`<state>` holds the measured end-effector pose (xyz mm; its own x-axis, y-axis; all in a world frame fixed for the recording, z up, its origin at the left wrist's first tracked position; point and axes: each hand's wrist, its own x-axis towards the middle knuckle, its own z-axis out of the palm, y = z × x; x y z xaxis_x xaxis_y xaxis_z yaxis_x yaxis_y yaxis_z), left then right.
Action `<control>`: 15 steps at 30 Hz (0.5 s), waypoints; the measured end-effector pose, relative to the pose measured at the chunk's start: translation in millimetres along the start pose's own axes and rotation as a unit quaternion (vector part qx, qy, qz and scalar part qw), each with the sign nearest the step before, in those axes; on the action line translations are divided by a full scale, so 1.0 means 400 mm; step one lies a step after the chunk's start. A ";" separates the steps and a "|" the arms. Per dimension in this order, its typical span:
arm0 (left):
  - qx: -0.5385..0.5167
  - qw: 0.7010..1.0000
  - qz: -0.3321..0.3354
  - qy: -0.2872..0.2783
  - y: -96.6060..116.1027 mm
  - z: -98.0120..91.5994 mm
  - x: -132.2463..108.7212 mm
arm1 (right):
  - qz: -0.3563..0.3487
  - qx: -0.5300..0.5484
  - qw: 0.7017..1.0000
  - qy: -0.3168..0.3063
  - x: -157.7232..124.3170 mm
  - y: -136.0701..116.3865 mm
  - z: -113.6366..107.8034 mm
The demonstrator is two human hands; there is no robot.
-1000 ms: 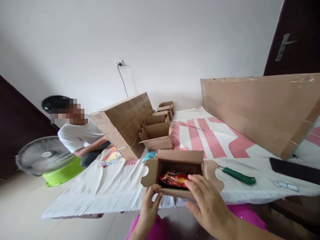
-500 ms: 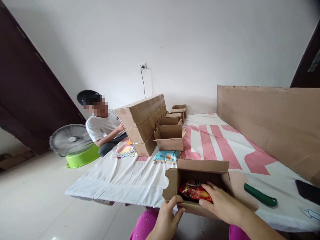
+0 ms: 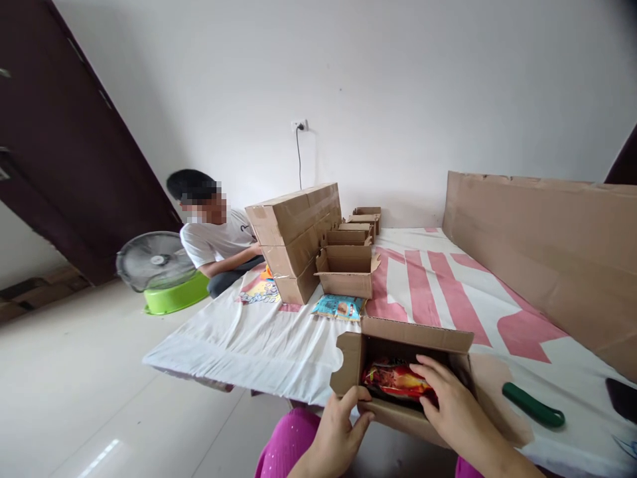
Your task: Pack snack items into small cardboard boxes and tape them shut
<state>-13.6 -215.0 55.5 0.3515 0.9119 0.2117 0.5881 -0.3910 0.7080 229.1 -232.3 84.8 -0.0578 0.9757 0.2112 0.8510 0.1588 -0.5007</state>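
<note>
- Now, at the near edge of the white and pink cloth (image 3: 259, 345), a small cardboard box (image 3: 417, 334) sits open, its flaps turned outward.
- A red snack packet (image 3: 391, 380) lies flat inside the box.
- The left hand (image 3: 340, 430) pinches the box's near wall at the left corner, thumb over the rim and fingers below.
- The right hand (image 3: 456, 410) lies in the box with its fingers loosely spread, the fingertips pressing on the packet's right end.
- A green-handled tool (image 3: 533, 405) lies on the cloth just right of the box.
- A blue packet (image 3: 338, 307) lies farther off, before a row of open boxes (image 3: 347, 272).
- Left of that row stand stacked closed cartons (image 3: 294, 229).
- A big cardboard sheet (image 3: 547, 252) leans along the right.
- At the far left another person (image 3: 213, 240) crouches beside a fan (image 3: 153, 260) and a green basin (image 3: 176, 299).
</note>
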 end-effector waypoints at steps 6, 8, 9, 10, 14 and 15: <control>-0.019 1.000 -0.006 0.001 0.007 -0.003 0.000 | -0.075 -0.022 0.996 0.038 -0.010 0.009 0.014; -0.025 1.000 -0.008 0.004 0.013 -0.005 0.000 | -0.102 -0.032 0.992 0.061 -0.010 0.015 0.022; -0.027 1.000 -0.009 0.004 0.015 -0.005 0.000 | -0.112 -0.037 0.990 0.073 -0.010 0.020 0.027; -0.029 1.000 -0.011 0.004 0.017 -0.006 0.000 | -0.121 -0.040 0.988 0.082 -0.010 0.025 0.033; -0.024 1.000 -0.015 0.001 0.019 -0.008 -0.002 | -0.145 -0.054 0.981 0.114 -0.014 0.055 0.059; -0.020 1.000 -0.015 0.001 0.019 -0.009 -0.003 | -0.149 -0.060 0.979 0.126 -0.016 0.062 0.066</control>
<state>-12.4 -218.6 63.1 0.3316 0.9238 0.1914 0.5686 -0.3577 0.7408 236.9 -230.7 49.0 -0.1942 0.8183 0.5410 0.8725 0.3961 -0.2860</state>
